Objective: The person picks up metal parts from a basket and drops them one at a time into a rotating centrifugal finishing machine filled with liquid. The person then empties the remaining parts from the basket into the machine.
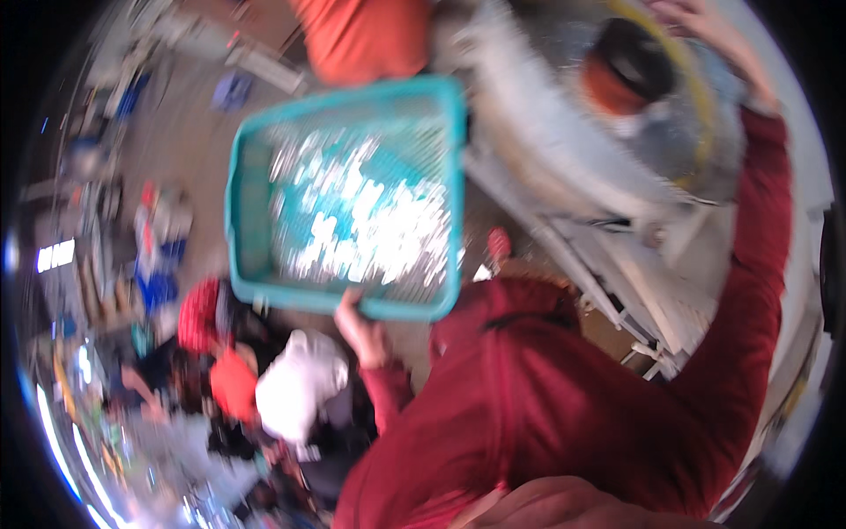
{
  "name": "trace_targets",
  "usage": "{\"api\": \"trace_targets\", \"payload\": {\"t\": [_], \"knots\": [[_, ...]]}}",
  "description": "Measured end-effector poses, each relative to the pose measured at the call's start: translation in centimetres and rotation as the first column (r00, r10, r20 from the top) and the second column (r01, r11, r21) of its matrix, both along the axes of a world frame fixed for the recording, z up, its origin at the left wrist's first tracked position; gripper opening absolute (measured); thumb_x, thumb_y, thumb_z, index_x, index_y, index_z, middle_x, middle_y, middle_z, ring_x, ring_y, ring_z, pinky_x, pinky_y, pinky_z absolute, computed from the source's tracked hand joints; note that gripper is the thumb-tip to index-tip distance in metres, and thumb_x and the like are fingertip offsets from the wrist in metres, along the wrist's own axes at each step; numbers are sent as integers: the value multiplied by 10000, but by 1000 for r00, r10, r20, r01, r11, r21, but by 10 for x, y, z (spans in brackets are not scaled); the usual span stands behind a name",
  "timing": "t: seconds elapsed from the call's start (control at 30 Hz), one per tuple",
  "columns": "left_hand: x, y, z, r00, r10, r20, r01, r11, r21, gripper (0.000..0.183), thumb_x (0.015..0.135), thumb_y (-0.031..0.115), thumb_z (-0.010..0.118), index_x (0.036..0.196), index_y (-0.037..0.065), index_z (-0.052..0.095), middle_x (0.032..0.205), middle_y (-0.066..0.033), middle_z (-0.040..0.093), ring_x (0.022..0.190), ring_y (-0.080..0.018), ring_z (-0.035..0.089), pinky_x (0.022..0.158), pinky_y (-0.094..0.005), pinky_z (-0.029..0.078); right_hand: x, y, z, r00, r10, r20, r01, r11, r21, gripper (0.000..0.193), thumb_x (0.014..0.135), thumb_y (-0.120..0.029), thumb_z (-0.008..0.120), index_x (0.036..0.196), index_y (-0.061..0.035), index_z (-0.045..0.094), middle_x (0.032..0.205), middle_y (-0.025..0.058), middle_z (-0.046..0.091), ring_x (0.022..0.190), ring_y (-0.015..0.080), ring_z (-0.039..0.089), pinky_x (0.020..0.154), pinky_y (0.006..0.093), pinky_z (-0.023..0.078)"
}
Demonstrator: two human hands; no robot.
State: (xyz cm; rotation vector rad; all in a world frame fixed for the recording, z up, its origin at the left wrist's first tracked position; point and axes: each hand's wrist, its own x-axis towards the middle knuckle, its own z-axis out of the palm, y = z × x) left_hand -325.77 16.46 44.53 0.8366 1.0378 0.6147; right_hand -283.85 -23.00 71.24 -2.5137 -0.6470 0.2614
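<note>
My left hand [361, 335] is closed on the near rim of a teal plastic basket [344, 304], with the thumb over the edge. Many small shiny pieces [370, 216] lie spread over the basket's bottom; blur and glare hide their kind. Up at the top right, my right hand [696, 19] reaches to the edge of a large round grey tub [555, 115]. Its fingers are smeared and partly cut off by the picture's edge. In the middle of the tub stands an orange and black hub [627, 66].
An orange rounded thing [366, 40] is just beyond the basket. Several people are gathered at the lower left, one in a whitish top [300, 388]. A metal frame [564, 247] runs below the tub. A blue item [232, 91] lies on the floor.
</note>
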Motion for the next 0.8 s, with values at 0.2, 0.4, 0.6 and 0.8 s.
{"api": "trace_targets", "payload": {"t": [0.2,0.4,0.6,0.8], "knots": [[-8,-1,-17,968,188,165,-190,982,-7,331,581,-105,493,864,62,460,741,-35,489,644,-158,492,568,-282,433,-133,191,-89,531,839,-119,-765,535,359,477,846,-282,520,1269,-86,419,1259,92,459,1155,215,433,968,339,320],[-21,-10,-12,979,86,182,-93,995,28,309,626,-57,488,911,55,444,719,-33,503,634,-164,506,569,-307,444,-182,394,-247,856,514,-59,-515,836,-189,587,862,-536,327,1368,-268,197,1432,133,118,1296,424,48,983,626,75],[-30,-14,0,987,108,120,-107,994,-10,263,611,-25,501,855,62,457,657,-1,467,535,-113,428,458,-248,335,-238,524,-316,885,385,262,-412,909,57,461,899,-477,257,1332,-318,277,1421,98,178,1309,380,37,889,735,20],[-51,18,-2,1000,-17,-21,15,997,-77,277,586,-43,505,844,41,456,685,-11,469,579,-120,436,504,-259,363,-324,522,-344,514,803,302,-847,531,30,388,904,-346,342,1231,-173,461,1340,44,342,1302,312,148,1029,561,71]]}}
